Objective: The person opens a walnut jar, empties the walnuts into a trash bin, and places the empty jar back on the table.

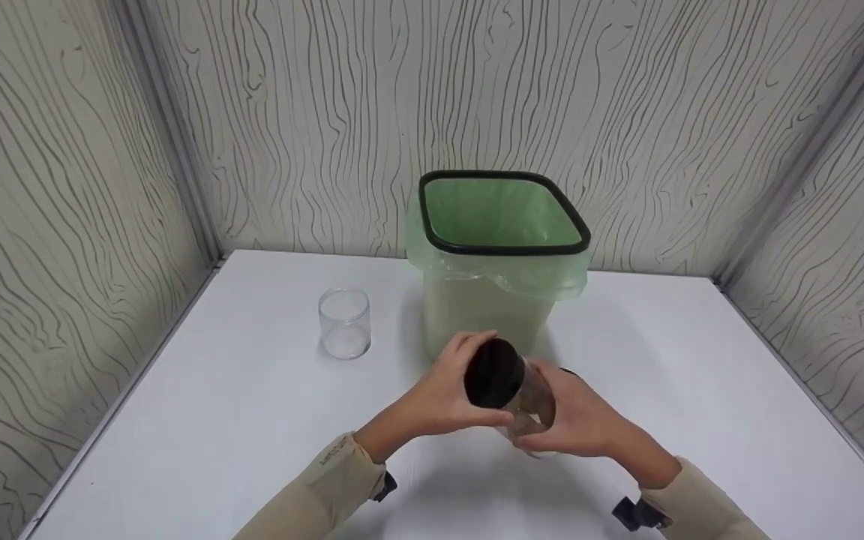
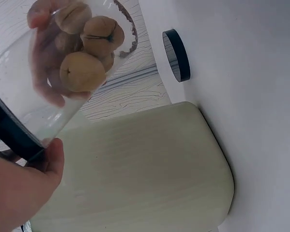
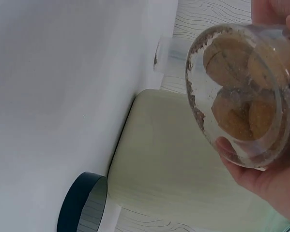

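Both hands hold a clear jar of walnuts [image 2: 84, 71] above the front of the table, tilted with its black lid [image 1: 493, 373] toward the left hand. The left hand [image 1: 443, 394] grips the jar at the lid, thumb and fingers curled round the black rim. The right hand [image 1: 582, 416] wraps round the clear body near the base. Through the base in the right wrist view, several walnuts [image 3: 234, 113] show, with brown crumbs along the bottom edge. Behind the right hand a second black lid [image 2: 182, 55] rests on the table, mostly hidden in the head view.
A pale bin [image 1: 469, 311] with a green liner [image 1: 503, 206] and black rim stands beyond the hands. To its left is a clear glass jar [image 1: 344, 324] without a lid. The white table [image 1: 199, 420] is bounded by wood-patterned panels [image 1: 312, 112].
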Action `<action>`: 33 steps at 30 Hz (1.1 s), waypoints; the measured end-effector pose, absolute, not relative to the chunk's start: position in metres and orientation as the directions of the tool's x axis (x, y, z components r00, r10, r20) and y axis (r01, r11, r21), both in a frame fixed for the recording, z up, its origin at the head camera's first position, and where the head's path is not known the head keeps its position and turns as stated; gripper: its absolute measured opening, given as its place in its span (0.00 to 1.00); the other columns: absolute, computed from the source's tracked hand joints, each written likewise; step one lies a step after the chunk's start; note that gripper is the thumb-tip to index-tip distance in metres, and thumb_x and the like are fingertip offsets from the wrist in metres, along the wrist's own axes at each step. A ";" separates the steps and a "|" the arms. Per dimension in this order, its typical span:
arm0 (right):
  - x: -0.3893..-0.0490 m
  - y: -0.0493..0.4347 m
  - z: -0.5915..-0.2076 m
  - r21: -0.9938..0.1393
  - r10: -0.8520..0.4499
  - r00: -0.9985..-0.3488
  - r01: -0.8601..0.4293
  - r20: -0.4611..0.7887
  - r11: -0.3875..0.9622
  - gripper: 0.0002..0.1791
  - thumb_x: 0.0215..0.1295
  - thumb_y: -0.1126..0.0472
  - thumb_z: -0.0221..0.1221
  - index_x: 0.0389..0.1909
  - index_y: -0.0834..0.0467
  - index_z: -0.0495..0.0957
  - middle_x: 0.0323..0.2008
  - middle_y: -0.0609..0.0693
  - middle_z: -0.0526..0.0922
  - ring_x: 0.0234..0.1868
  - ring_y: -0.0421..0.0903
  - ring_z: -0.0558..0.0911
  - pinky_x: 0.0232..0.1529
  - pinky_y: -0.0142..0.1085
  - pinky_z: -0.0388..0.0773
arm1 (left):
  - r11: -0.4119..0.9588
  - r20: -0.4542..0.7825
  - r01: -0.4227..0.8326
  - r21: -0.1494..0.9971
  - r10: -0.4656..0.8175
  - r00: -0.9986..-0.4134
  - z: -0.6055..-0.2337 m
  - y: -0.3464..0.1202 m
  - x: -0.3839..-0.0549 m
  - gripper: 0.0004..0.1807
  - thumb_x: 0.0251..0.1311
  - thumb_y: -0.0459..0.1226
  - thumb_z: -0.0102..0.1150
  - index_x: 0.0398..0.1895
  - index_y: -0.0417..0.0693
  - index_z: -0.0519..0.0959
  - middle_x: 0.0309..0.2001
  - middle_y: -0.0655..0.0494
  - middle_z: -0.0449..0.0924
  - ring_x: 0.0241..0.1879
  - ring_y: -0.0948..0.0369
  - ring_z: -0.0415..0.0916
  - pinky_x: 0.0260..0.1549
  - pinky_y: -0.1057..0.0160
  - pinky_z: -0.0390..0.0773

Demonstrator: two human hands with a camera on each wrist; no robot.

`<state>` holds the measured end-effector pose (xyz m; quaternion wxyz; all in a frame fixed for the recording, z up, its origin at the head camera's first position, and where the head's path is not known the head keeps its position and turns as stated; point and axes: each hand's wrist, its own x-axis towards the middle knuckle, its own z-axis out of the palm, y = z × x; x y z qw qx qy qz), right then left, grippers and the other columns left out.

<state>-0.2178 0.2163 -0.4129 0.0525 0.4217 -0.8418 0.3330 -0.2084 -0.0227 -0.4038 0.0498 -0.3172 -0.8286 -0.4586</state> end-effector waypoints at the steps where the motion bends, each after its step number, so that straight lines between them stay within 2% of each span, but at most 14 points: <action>1: -0.218 0.216 -0.413 -0.504 -0.670 -0.642 -0.747 0.373 0.434 0.46 0.45 0.47 0.73 0.64 0.49 0.61 0.53 0.40 0.74 0.45 0.40 0.75 0.42 0.35 0.74 | 0.380 0.372 0.565 0.732 0.472 -0.799 -0.404 -0.022 -0.208 0.53 0.41 0.58 0.71 0.71 0.56 0.56 0.62 0.59 0.59 0.55 0.63 0.63 0.53 0.60 0.71; 10: -0.217 0.212 -0.416 -0.372 -0.605 -0.654 -0.757 0.455 0.538 0.48 0.44 0.40 0.71 0.64 0.53 0.62 0.53 0.41 0.73 0.45 0.38 0.74 0.43 0.37 0.77 | 0.397 0.397 0.539 0.743 0.387 -0.832 -0.404 -0.016 -0.206 0.55 0.43 0.60 0.69 0.71 0.48 0.55 0.60 0.55 0.59 0.53 0.62 0.65 0.51 0.61 0.72; 14: -0.219 0.213 -0.416 -0.414 -0.614 -0.634 -0.773 0.470 0.481 0.47 0.44 0.44 0.72 0.65 0.51 0.61 0.53 0.41 0.73 0.42 0.38 0.74 0.37 0.34 0.75 | 0.414 0.375 0.525 0.743 0.392 -0.840 -0.402 -0.016 -0.203 0.59 0.41 0.62 0.69 0.73 0.50 0.51 0.63 0.54 0.56 0.56 0.61 0.64 0.54 0.58 0.70; 16: -0.220 0.215 -0.415 -0.476 -0.640 -0.629 -0.768 0.441 0.428 0.47 0.45 0.47 0.73 0.66 0.49 0.60 0.54 0.41 0.74 0.42 0.40 0.74 0.39 0.34 0.75 | 0.407 0.359 0.528 0.746 0.423 -0.832 -0.400 -0.018 -0.201 0.61 0.40 0.61 0.70 0.74 0.51 0.48 0.66 0.55 0.53 0.59 0.61 0.62 0.56 0.55 0.69; 19: -0.223 0.220 -0.413 -0.559 -0.676 -0.632 -0.738 0.379 0.377 0.47 0.46 0.51 0.73 0.67 0.48 0.59 0.55 0.42 0.73 0.46 0.42 0.74 0.44 0.35 0.74 | 0.355 0.375 0.569 0.742 0.485 -0.790 -0.399 -0.022 -0.202 0.62 0.39 0.58 0.73 0.75 0.54 0.45 0.70 0.57 0.47 0.64 0.61 0.57 0.59 0.53 0.66; 21: -0.224 0.223 -0.412 -0.605 -0.699 -0.632 -0.713 0.336 0.354 0.46 0.46 0.53 0.73 0.66 0.48 0.60 0.55 0.43 0.74 0.48 0.43 0.73 0.48 0.36 0.72 | 0.291 0.413 0.619 0.729 0.534 -0.738 -0.399 -0.025 -0.205 0.63 0.39 0.53 0.75 0.75 0.53 0.45 0.71 0.58 0.45 0.66 0.62 0.54 0.60 0.53 0.63; 26: -0.226 0.228 -0.411 -0.704 -0.754 -0.607 -0.650 0.252 0.287 0.43 0.45 0.60 0.72 0.64 0.49 0.61 0.53 0.46 0.73 0.49 0.46 0.72 0.49 0.37 0.71 | 0.176 0.487 0.720 0.671 0.628 -0.607 -0.399 -0.029 -0.211 0.61 0.40 0.47 0.77 0.75 0.54 0.45 0.72 0.55 0.46 0.68 0.62 0.52 0.63 0.56 0.60; 29: -0.227 0.228 -0.411 -0.730 -0.773 -0.586 -0.635 0.242 0.253 0.43 0.46 0.62 0.71 0.64 0.50 0.61 0.54 0.48 0.72 0.50 0.47 0.72 0.50 0.37 0.71 | 0.165 0.486 0.731 0.662 0.648 -0.586 -0.398 -0.030 -0.212 0.59 0.42 0.48 0.75 0.74 0.57 0.47 0.70 0.57 0.51 0.66 0.64 0.54 0.62 0.58 0.61; 33: -0.224 0.226 -0.410 -0.736 -0.767 -0.596 -0.625 0.237 0.259 0.44 0.46 0.61 0.71 0.65 0.50 0.61 0.55 0.48 0.72 0.51 0.47 0.72 0.51 0.38 0.71 | 0.164 0.499 0.730 0.664 0.630 -0.595 -0.398 -0.029 -0.212 0.55 0.42 0.49 0.75 0.73 0.58 0.51 0.66 0.60 0.57 0.61 0.64 0.59 0.59 0.60 0.65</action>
